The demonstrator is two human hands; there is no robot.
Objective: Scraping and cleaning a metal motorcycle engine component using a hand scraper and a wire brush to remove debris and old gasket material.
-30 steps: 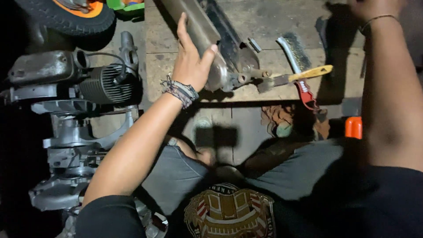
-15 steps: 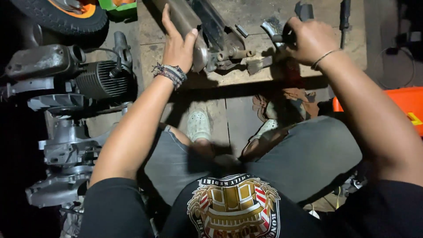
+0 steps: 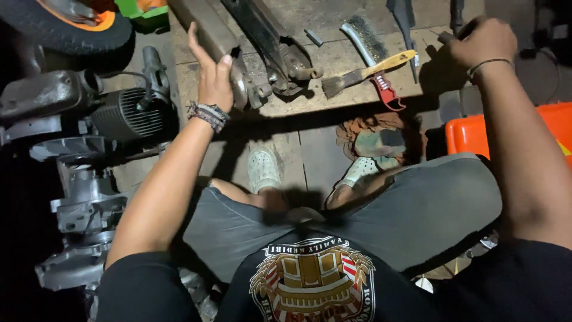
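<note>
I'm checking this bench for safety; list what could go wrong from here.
1. The left hand grips a long metal part whose end reaches the edge of the wooden board; it could slip off onto the feet in light clogs below.
2. The paintbrush and red-handled tool lie near that same edge and could be knocked off.
3. The right hand closes on a dark tool in poor light, so a pinch seems possible.

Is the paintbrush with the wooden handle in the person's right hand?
No, the paintbrush lies on the wooden board, apart from the right hand, which grips a dark tool.
</note>
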